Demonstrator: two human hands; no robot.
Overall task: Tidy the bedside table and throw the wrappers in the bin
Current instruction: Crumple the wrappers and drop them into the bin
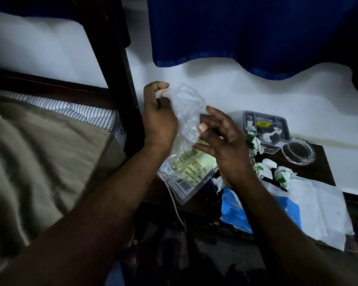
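Above dark surface (324,164): left hand (159,116) pinches clear bag (186,112) top; right hand (221,145) against it, grip unclear; crumpled wrappers (265,168) beneath.

"OPEL" on card (271,149), "Net Quantity" on clear packet (187,169)

Blue curtain (246,27), bed (39,151) w/ striped mattress (87,114)
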